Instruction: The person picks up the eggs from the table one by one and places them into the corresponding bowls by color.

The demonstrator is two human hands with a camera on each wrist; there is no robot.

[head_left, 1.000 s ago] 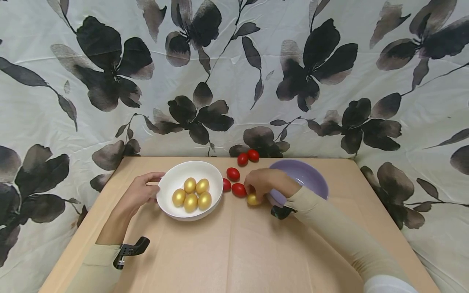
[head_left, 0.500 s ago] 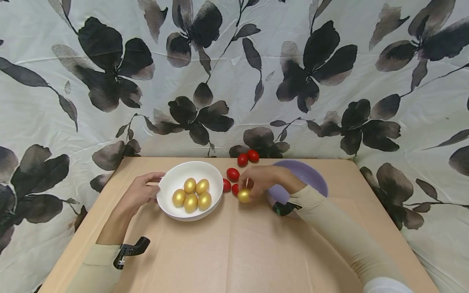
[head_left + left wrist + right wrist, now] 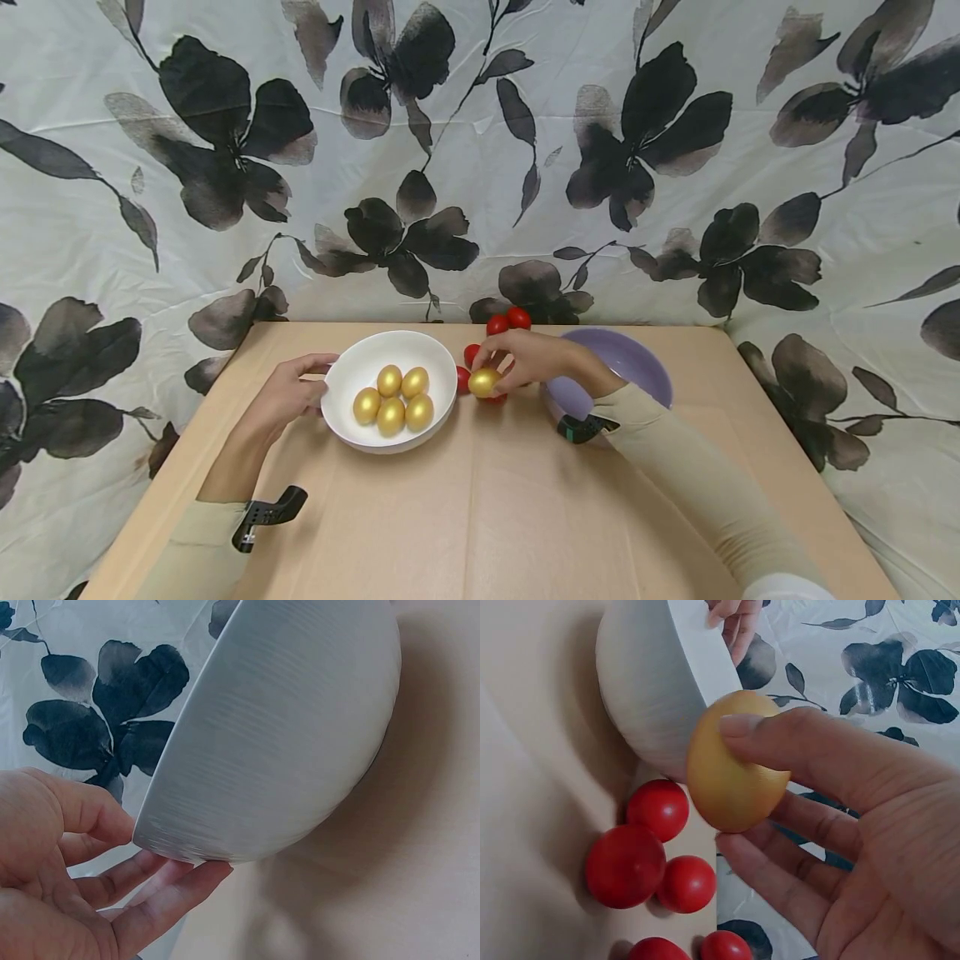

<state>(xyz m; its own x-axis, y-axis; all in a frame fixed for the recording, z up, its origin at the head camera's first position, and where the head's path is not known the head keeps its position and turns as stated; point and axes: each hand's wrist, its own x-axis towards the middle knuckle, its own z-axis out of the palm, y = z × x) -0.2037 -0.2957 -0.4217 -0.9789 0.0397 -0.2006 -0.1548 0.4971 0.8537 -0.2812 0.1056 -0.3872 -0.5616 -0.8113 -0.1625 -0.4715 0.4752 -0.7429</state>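
In the head view, a white bowl (image 3: 390,342) on the left of the table holds several golden eggs (image 3: 390,414). My left hand (image 3: 283,393) holds its left side, one finger at the rim and others against the outer wall (image 3: 277,735). Just right of the bowl, my right hand (image 3: 528,358) pinches another golden egg (image 3: 731,769) between thumb and fingers. This egg is raised above several red eggs (image 3: 626,866), partly covering them in the head view. Behind the right wrist, a purple bowl (image 3: 645,367) is partly hidden.
Two red eggs (image 3: 518,317) lie near the back edge of the wooden table (image 3: 420,525). A white cloth (image 3: 480,150) with dark flowers hangs behind it. Each wrist wears a black strap (image 3: 270,510).
My right hand has lifted the golden egg off the table and carried it left and up toward the white bowl. My left hand stays at the bowl's side.
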